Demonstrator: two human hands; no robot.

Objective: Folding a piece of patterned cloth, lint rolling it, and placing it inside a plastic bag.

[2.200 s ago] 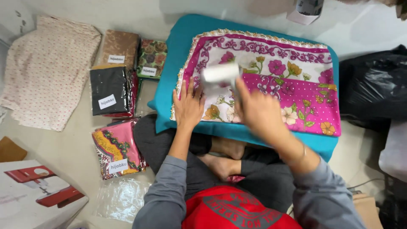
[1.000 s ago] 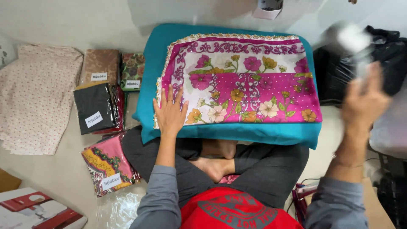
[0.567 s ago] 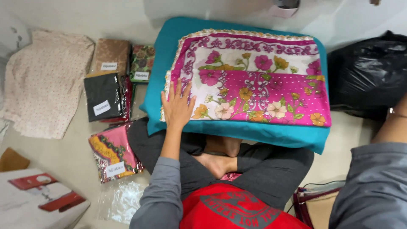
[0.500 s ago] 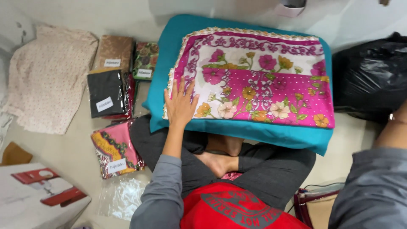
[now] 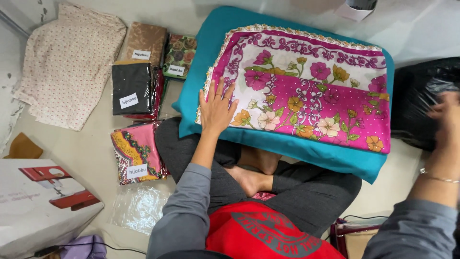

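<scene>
Head view, from where I stand: the teal cushion (image 5: 268, 144) on the lap is the anchor. Left of it lie the spotted beige cloth (image 5: 67, 67), the black packet (image 5: 132, 88) and the pink patterned packet (image 5: 136, 153). On the cushion's left part the left hand (image 5: 216, 108) rests flat, fingers (image 5: 225, 91) spread wide, pressing the near-left corner of the pink floral scarf (image 5: 306, 91); it has stayed there all along. Right of the cushion, the right hand (image 5: 448, 120) (blurred, so I cannot tell its fingers) has swung off the scarf to the black plastic bag (image 5: 419, 96). A second ago it held a small pale thing aloft; that is gone from sight, so the scarf lies pinned by one hand only.
</scene>
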